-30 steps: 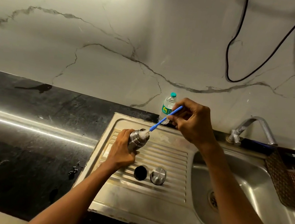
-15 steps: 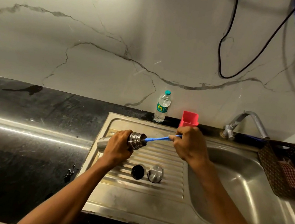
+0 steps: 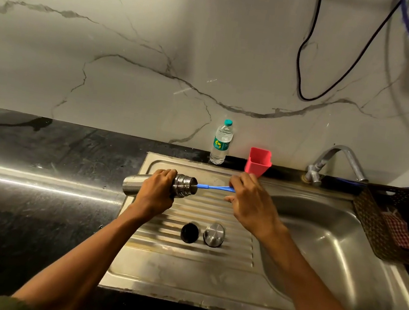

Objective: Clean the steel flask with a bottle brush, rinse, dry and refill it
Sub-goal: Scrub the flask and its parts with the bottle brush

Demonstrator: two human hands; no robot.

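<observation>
A white marble-patterned wall is rising behind a glossy black worktop (image 3: 27, 184) with a ribbed steel sink drainboard (image 3: 185, 263) set into it. Over the drainboard, the cylindrical steel flask (image 3: 181, 186) is lying sideways, long axis level, threaded mouth pointing right. The left hand (image 3: 156, 191) is gripping its middle. The right hand (image 3: 249, 204) is pinching the thin blue bottle brush (image 3: 213, 187), whose tip is entering the mouth. A black stopper (image 3: 189, 233) and steel cap (image 3: 213, 234) are sitting side by side nearer the viewer.
</observation>
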